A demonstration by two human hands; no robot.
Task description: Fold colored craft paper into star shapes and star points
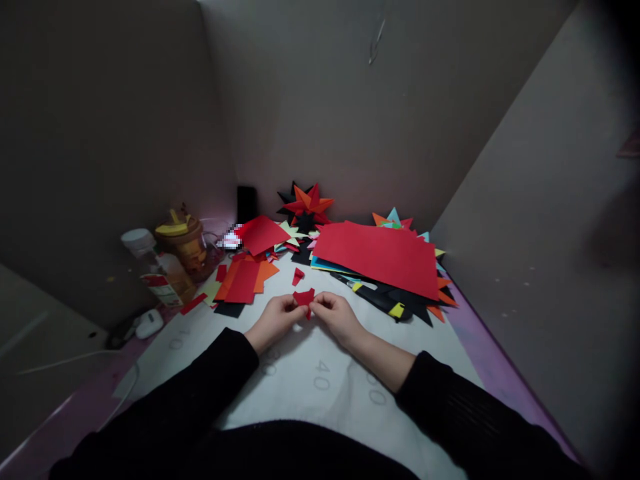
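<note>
Head view: black sleeves point(220, 373) come in from the near left and near right, forearms angled inward and forward over a white printed sheet point(425, 343) on the table point(485, 347), wrists low, both forearms looking close to the surface. Left hand point(286, 312) and right hand point(325, 309) are near each other at mid-table, not clasped, each closed in a thumb-and-finger pinch on the same folded red paper piece point(303, 298). Piece sits between the fingertips, left hand at its left and lower edge, right hand at its lower right; a bit pokes out below, upper points free. Fold details too small to tell. Handling, my judgement: very light, thin, stiffer along folds, soft at single-layer corners; creases or tears easily, little slip risk when dry. Best hold is a light pinch on the layered edges, off the free points; squeezing hard would likely dent it. Fingers curl under, so exact pad contact is partly hidden. Just beyond, a small red paper piece point(298, 275) lies loose. Farther left, red and orange paper strips point(243, 283); farther right, a black-and-yellow tool point(374, 297), then large red sheets point(375, 257). Folded paper stars point(310, 200) at the far wall.
</note>
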